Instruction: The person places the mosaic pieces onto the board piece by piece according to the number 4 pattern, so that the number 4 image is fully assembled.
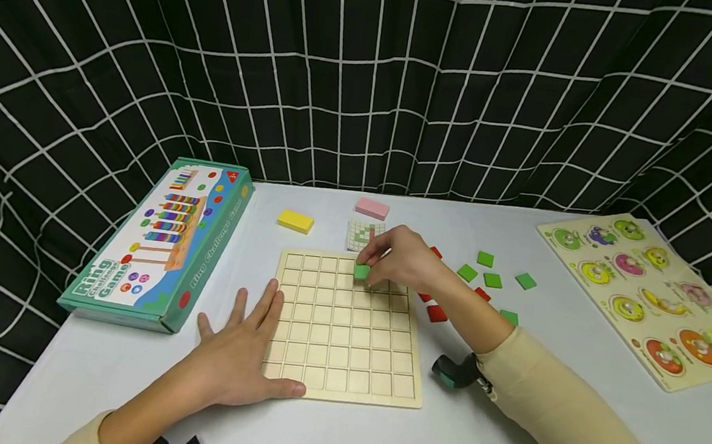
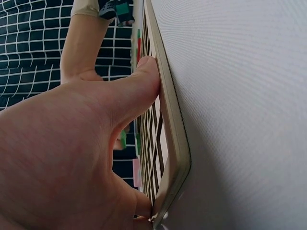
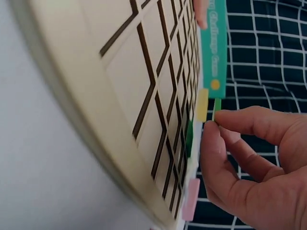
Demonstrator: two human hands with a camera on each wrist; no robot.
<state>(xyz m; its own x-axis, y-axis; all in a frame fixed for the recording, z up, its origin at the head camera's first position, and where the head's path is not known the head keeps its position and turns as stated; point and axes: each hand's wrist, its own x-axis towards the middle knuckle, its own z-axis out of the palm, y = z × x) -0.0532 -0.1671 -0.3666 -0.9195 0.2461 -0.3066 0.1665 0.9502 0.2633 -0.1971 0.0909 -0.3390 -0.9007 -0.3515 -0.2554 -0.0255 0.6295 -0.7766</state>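
A wooden grid board [image 1: 331,335] lies on the white table in front of me. My left hand [image 1: 237,358], fingers spread straight, rests along its left edge with the thumb on the near-left corner; the left wrist view shows the thumb [image 2: 144,79] on the board's rim. Above the far side of the board, my right hand [image 1: 401,256] pinches a green square tile [image 3: 218,104] between thumb and fingertips. Another green patch, seemingly a tile [image 3: 190,136], shows on the board below it. A small printed pattern card [image 1: 361,235] lies just beyond the board, partly hidden by my right hand.
Loose green tiles [image 1: 492,280] and red tiles [image 1: 437,314] are scattered right of the board, some behind my forearm. Behind it sit a yellow block [image 1: 295,221] and a pink block [image 1: 372,208]. A game box [image 1: 158,245] stands left, a fruit puzzle board [image 1: 654,297] right.
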